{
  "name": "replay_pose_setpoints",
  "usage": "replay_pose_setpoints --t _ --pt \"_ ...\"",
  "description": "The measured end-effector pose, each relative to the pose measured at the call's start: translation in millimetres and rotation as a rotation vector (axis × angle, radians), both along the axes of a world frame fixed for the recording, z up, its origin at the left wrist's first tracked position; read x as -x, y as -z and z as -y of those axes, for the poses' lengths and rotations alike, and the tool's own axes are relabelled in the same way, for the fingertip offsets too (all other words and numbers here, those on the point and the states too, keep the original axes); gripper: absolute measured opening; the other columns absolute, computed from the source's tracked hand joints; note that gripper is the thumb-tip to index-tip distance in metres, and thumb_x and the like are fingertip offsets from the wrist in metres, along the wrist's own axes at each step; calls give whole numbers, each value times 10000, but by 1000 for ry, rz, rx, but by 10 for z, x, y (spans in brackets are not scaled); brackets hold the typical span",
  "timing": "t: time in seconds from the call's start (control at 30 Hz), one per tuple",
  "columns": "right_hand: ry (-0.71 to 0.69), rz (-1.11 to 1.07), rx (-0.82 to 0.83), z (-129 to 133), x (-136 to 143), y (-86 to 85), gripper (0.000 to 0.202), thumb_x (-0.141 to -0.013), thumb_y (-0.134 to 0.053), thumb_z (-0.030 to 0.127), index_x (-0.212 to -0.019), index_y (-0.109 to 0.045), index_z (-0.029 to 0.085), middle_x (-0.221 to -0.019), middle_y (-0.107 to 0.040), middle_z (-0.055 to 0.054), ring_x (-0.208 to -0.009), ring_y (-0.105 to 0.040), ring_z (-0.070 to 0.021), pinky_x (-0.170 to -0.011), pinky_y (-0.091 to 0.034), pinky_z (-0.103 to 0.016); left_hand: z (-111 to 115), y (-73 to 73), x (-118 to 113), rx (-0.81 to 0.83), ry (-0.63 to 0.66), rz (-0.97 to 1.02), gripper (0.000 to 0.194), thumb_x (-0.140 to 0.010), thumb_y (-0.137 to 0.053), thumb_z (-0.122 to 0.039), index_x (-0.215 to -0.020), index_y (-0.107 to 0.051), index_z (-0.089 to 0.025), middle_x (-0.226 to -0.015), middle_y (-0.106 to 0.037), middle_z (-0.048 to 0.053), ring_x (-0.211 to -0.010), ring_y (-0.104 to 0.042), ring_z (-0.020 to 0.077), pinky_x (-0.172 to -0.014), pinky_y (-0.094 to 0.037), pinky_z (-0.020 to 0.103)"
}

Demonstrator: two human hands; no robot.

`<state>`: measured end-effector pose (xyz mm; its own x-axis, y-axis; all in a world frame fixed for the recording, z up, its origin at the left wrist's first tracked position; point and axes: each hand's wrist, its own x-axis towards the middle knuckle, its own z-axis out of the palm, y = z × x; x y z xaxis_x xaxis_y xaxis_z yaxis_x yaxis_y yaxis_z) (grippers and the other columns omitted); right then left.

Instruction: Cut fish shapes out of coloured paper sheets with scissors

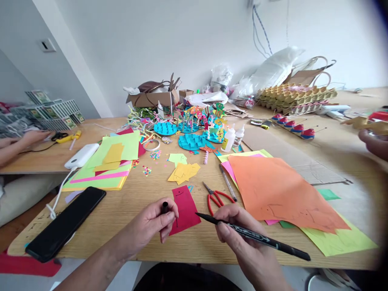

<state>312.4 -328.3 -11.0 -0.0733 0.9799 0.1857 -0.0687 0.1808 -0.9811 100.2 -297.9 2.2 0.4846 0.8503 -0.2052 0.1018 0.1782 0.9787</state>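
Note:
My right hand [247, 238] grips a black marker pen [257, 235], its bare tip pointing left. Between the fingers of my left hand [156, 220] is a small black pen cap [165, 207]. Under and just right of the left hand lies a dark red paper [186, 208] with a few black drawn lines on it. Red-handled scissors [218, 198] rest beyond the right hand, beside a clear-barrelled pen [228, 182]. Yellow paper cutouts [183, 173] and a light green cutout [178, 159] lie past the red paper.
A large orange sheet [281, 194] covers other papers at right. At left are stacked coloured papers [103, 161], a black phone [66, 222] and a white power strip [81, 156]. Glue bottles [228, 139] and blue paper crafts [194, 141] stand farther back. Another person's hand [374, 143] shows at right.

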Motion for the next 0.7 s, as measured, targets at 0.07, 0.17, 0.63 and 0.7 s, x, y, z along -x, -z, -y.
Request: replay_pose_setpoints --t 0.07,0.17,0.63,0.7 --pt "-25 -18 -3 -32 18 -67 195 -795 -563 383 -733 -536 199 -551 -423 40 -481 -366 -104 -432 -285 -206 -51 -23 -67 -91 45 -129 161 -856 -426 -324 -804 -484 -183 -557 -386 -69 -490 -364 83 -481 -325 207" --pt "-41 5 -22 -78 25 -157 178 -805 -551 339 -708 -518 194 -560 -435 38 -493 -370 -103 -445 -296 -208 -118 -77 -156 -328 91 -386 178 -851 -436 -309 -743 -507 -187 -619 -457 -49 -562 -434 101 -530 -339 217" --pt "-63 118 -76 -146 50 -217 129 -771 -530 215 -650 -517 172 -569 -452 38 -517 -382 -99 -461 -295 -209 -125 -149 -325 -630 203 -665 149 -853 -438 -218 -771 -561 -190 -739 -604 -17 -681 -558 131 -616 -400 226" --pt "-85 126 -70 -145 58 -222 134 -772 -527 227 -652 -512 171 -567 -449 37 -520 -379 -101 -464 -293 -211 -128 -141 -339 -645 222 -699 164 -857 -434 -229 -751 -553 -187 -721 -595 -15 -667 -555 133 -607 -399 228"
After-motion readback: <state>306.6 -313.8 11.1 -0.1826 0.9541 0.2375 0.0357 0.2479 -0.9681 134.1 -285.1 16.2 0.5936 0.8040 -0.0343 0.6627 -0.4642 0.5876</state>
